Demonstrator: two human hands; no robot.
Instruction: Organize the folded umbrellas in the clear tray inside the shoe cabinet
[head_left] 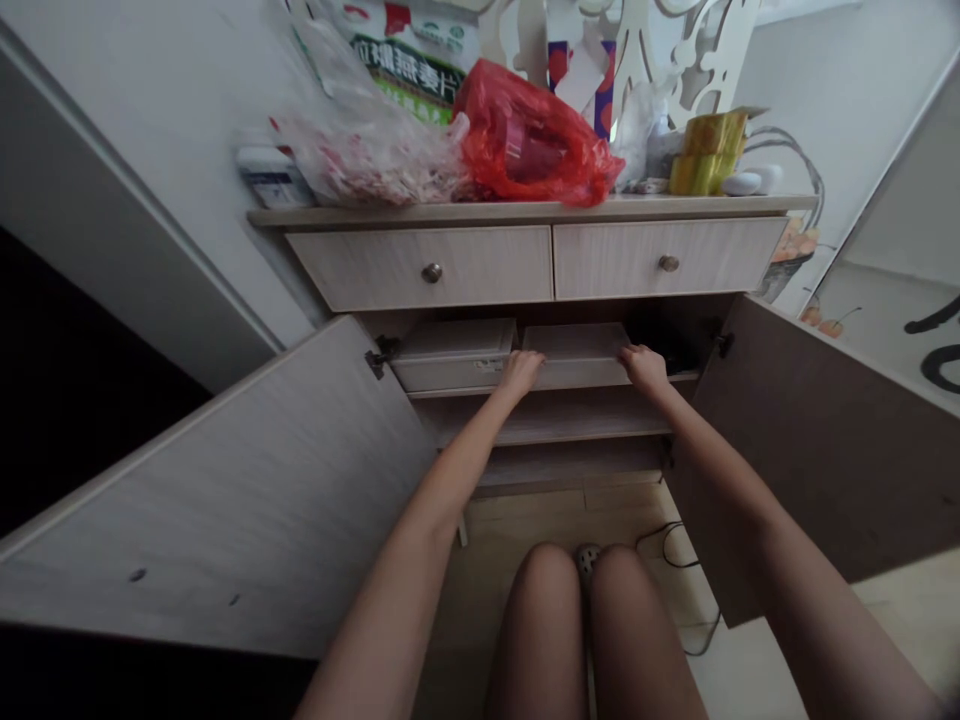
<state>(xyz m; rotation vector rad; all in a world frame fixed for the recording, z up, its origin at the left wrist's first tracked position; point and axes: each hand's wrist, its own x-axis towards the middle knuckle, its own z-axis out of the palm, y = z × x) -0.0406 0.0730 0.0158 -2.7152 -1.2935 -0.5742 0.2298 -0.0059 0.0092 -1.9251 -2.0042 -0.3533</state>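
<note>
A flat white box [577, 345] lies on the upper shelf inside the cabinet. At its left front corner my left hand [523, 371] is closed, fingers curled on the edge. My right hand [643, 367] grips the opposite front corner in the same way, its fingertips partly hidden. Just left of my left hand sits a second white box [454, 355] with a small label on its front. Dark items [667, 340] in shadow fill the shelf's right end; I cannot make out what they are.
The left cabinet door [247, 490] and right cabinet door [817, 450] swing outward on both sides. Two drawers with a knob [432, 272] each run above. On top stand a red plastic bag [536, 140], other bags and tape rolls [705, 155]. A cable [675, 550] lies on the floor.
</note>
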